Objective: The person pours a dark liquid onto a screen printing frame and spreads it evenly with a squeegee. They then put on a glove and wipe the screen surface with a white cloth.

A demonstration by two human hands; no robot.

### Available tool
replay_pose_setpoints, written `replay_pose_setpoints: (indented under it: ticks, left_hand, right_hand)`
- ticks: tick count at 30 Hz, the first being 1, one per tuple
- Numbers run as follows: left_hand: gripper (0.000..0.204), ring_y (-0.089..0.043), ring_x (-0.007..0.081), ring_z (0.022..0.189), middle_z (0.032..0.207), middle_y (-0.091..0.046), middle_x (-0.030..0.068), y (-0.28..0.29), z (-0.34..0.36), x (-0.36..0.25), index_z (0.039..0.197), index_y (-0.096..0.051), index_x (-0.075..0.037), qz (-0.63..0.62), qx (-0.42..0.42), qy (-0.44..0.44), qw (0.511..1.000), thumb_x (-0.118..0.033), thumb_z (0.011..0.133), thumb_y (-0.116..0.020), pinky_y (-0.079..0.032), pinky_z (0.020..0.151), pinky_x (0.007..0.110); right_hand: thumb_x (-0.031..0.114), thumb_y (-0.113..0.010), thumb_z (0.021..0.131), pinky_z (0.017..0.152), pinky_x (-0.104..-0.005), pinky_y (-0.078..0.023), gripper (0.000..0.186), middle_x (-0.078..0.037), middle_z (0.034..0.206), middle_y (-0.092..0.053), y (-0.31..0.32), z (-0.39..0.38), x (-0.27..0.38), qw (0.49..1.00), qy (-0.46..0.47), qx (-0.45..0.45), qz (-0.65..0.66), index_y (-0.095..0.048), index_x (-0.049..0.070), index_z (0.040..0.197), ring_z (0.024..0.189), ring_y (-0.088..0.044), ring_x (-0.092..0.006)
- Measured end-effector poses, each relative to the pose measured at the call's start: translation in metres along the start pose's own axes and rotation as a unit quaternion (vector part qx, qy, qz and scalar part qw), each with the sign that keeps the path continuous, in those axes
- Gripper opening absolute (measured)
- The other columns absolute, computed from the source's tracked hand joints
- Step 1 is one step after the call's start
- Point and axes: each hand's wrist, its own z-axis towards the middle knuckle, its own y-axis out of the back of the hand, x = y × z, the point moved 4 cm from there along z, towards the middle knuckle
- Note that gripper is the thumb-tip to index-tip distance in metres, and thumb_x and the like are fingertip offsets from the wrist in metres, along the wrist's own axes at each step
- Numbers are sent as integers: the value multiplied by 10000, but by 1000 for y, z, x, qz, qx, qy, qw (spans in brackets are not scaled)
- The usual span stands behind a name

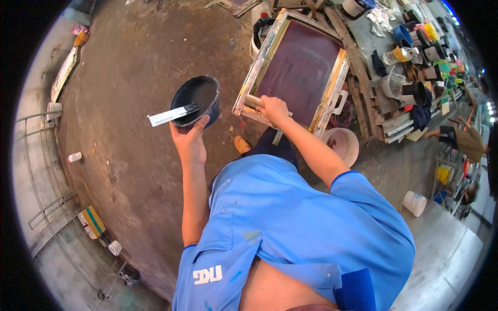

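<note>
Through the head view I worked from the left, where a white stick (170,115) lay across the rim of the dark bowl (214,110), its handle poking out toward nine o'clock and its dark end over the hollow. The left hand (192,149), between ten and eleven o'clock from the middle of my view, pinched the bowl from below, thumb up against the near wall; I could not tell whether it steadied the stick too. Toward one o'clock came the bar (253,100), a length of wood at the near end of the frame (263,58), with the right hand (275,110) wrapped over it, fingers curled down. Whether the bar pressed on the frame or sat clear of it, I could not make out. The frame slanted up past the hand, enclosing a dark reddish mesh (298,62) with a paler smear on it. A pinkish pail (353,155) stood near three o'clock, and the bench (363,41) with its tubs spread beyond, around two o'clock. I judged the step in hand to be working the bar at the frame, with the bowl kept close by. To my mind, the next move called for a level bowl, so the stick would not slide off, and a firm, even grip on the bar.
</note>
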Motion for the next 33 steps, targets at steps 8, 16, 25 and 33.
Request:
replay_pose_setpoints:
  ticks: [8,16,25,33]
  left_hand:
    - [691,-618,228,1123,1255,-586,100,1,-2,-3,1344,-458,-65,-7,16,-9,1000,130,752,-757,-551,941,390]
    - [691,-619,225,1117,1271,-576,110,-5,7,0,1351,-452,-60,2,34,10,999,139,757,-745,-548,930,386]
    - [692,-619,223,1118,1261,-586,106,-2,5,5,1346,-458,-75,11,10,14,1000,144,756,-746,-547,920,388]
    - [638,-597,254,1170,1283,-594,102,2,10,3,1336,-480,-67,14,40,-6,999,121,785,-741,-520,963,466]
  right_hand:
    - [551,-745,785,813,-494,-536,498,-187,945,-725,21,31,-36,993,-5,105,46,-713,97,986,927,-688,-390]
    - [547,-817,747,762,-388,-506,557,-123,864,-717,26,49,-102,953,5,143,266,-725,58,1000,819,-677,-229]
    - [494,-707,845,780,-516,-534,427,-185,898,-707,34,-26,-61,996,-39,66,-52,-643,97,986,917,-678,-405]
    - [519,-774,791,762,-429,-517,482,-165,872,-719,42,-18,-95,985,-58,139,90,-703,78,971,870,-693,-323]
